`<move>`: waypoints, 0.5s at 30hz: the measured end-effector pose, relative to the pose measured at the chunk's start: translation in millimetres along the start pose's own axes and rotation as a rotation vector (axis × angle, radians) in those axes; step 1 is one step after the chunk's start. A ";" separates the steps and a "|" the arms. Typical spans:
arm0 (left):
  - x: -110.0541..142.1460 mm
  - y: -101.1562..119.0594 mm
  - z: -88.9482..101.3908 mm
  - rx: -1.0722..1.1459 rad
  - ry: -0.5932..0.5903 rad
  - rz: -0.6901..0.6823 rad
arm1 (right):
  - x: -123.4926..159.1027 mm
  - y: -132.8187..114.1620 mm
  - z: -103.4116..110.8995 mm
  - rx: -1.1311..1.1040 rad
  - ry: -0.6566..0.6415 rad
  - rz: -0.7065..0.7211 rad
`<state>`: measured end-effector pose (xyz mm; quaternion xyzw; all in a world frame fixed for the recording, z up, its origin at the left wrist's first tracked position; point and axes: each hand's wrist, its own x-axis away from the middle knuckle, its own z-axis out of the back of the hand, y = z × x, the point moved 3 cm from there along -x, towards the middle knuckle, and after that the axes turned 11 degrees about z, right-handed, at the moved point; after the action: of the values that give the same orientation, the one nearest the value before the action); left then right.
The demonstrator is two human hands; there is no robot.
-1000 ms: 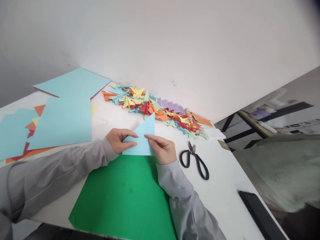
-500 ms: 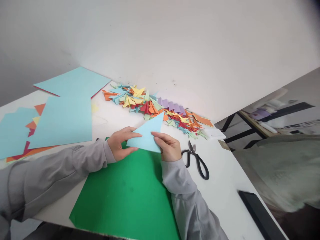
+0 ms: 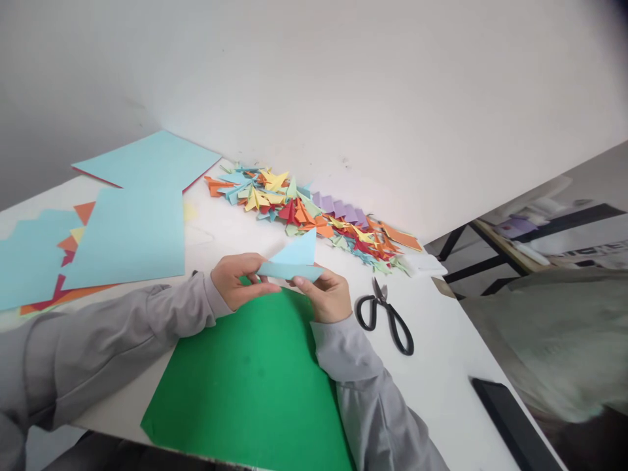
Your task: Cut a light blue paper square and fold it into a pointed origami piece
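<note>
A small light-blue paper (image 3: 289, 270) is held between my two hands above the green board (image 3: 245, 373). Its lower part is folded up into a flat band, and a pointed part rises behind the band. My left hand (image 3: 241, 280) pinches the band's left end between thumb and fingers. On the right end, my right hand (image 3: 328, 294) has its thumb in front and its fingers behind the paper. To the right of that hand, black-handled scissors (image 3: 380, 304) lie on the white table with their blades slightly apart.
Along the wall lies a long heap of small folded paper planes (image 3: 299, 209) in many colours. Large light-blue sheets (image 3: 127, 239) and coloured offcuts (image 3: 69, 245) cover the left side. A black phone-like slab (image 3: 510, 418) rests near the right table edge.
The light-blue paper's bottom edge has been folded up into a band. My right hand has shifted down along it, its thumb now in front. The view has shifted slightly.
</note>
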<state>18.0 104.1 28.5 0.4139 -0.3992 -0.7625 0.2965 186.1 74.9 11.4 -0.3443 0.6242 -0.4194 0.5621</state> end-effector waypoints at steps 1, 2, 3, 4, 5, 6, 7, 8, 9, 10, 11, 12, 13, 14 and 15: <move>0.0 0.0 -0.6 0.004 -0.009 0.007 | 0.0 0.6 -0.2 -0.003 0.026 0.013; 0.0 0.0 -0.9 0.005 -0.010 0.010 | 0.0 1.5 -0.3 -0.010 0.042 0.012; -0.2 -0.1 -0.9 0.002 -0.002 0.014 | -0.1 2.4 -0.1 -0.016 0.054 0.003; -0.5 -0.4 -0.8 0.001 0.011 0.023 | -0.1 3.0 0.2 -0.013 0.063 -0.004; -0.8 -1.2 -0.7 0.005 0.020 0.043 | 0.0 3.2 0.4 0.000 0.070 -0.010; -1.1 -2.3 -0.6 0.021 0.030 0.075 | 0.2 2.8 0.2 0.014 0.076 -0.013; -1.3 -3.7 -0.8 0.046 0.037 0.115 | 0.5 1.8 -0.3 0.023 0.085 -0.014; -1.4 -5.3 -1.2 0.077 0.041 0.160 | 0.9 0.2 -1.2 0.023 0.095 -0.013; -1.4 -6.8 -1.9 0.111 0.046 0.207 | 1.2 -2.0 -2.4 0.016 0.106 -0.010; -1.4 -8.3 -2.7 0.146 0.049 0.251 | 1.6 -4.4 -3.8 0.003 0.118 -0.008; -1.3 -9.6 -3.6 0.188 0.053 0.289 | 1.8 -6.7 -5.4 -0.011 0.127 -0.006; -1.3 -10.8 -4.5 0.237 0.061 0.322 | 2.0 -8.6 -6.6 -0.019 0.135 -0.007; -1.4 -12.1 -5.2 0.294 0.071 0.348 | 2.0 -9.7 -7.5 -0.023 0.146 -0.009; -1.6 -13.2 -5.8 0.353 0.081 0.367 | 2.0 -9.7 -8.0 -0.028 0.155 -0.015; -1.9 -14.1 -6.3 0.407 0.088 0.378 | 1.9 -8.6 -8.1 -0.035 0.161 -0.025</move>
<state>22.7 110.4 15.1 0.4159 -0.6007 -0.5794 0.3613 177.4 70.8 18.6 -0.3270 0.6703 -0.4415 0.4988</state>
